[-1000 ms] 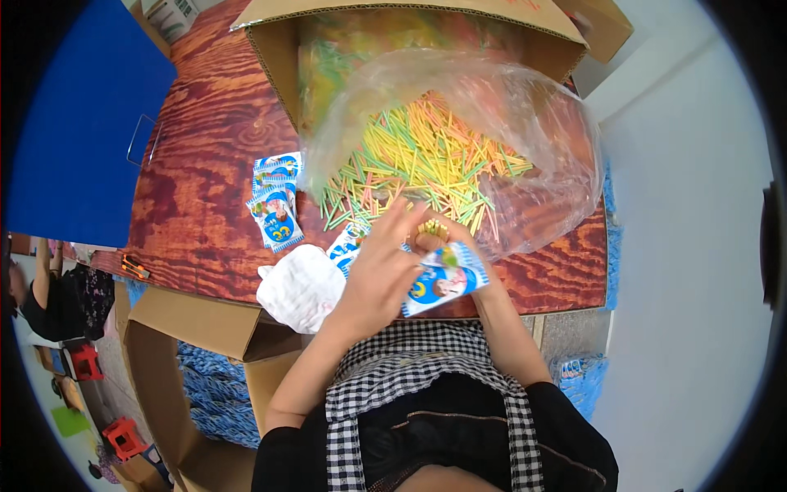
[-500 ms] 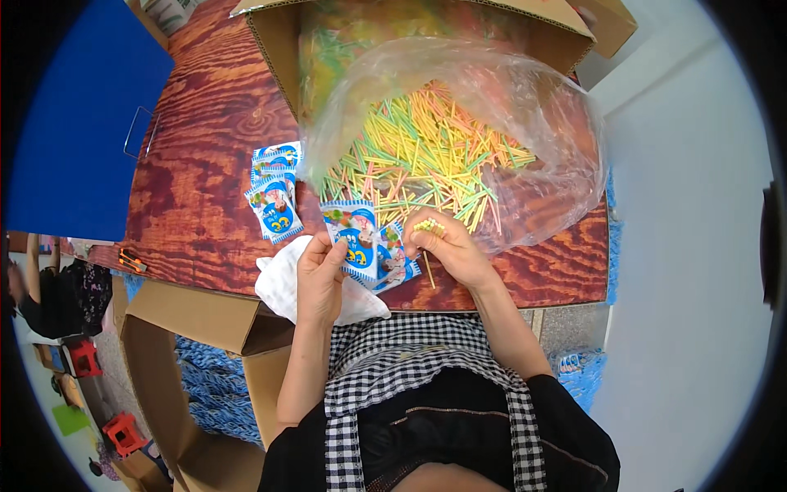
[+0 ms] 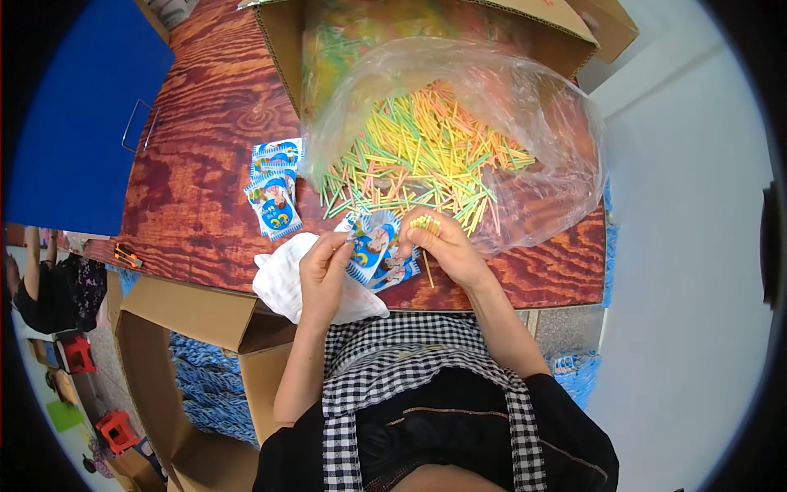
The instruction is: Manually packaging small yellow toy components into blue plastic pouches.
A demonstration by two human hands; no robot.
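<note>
My left hand (image 3: 324, 262) pinches the edge of a small blue-and-white printed packet (image 3: 373, 250) near the table's front edge. My right hand (image 3: 443, 246) grips a little bundle of yellow sticks (image 3: 425, 223) at the packet's open top; one stick hangs down below the fingers. Just beyond my hands lies a clear plastic bag (image 3: 525, 123) spread open, with a heap of yellow, green and pink sticks (image 3: 410, 156) in it. A small pile of similar packets (image 3: 275, 184) lies to the left on the wooden table (image 3: 197, 139).
A white cloth (image 3: 283, 279) sits under my left hand at the table edge. An open cardboard box (image 3: 287, 41) stands behind the bag. Another open carton (image 3: 180, 328) with blue material inside sits on the floor to my left. A blue panel (image 3: 74, 107) lies far left.
My left hand came back from the stick heap to the packet, and both hands now hold it between them. My right hand has lifted a few sticks to the packet's top.
</note>
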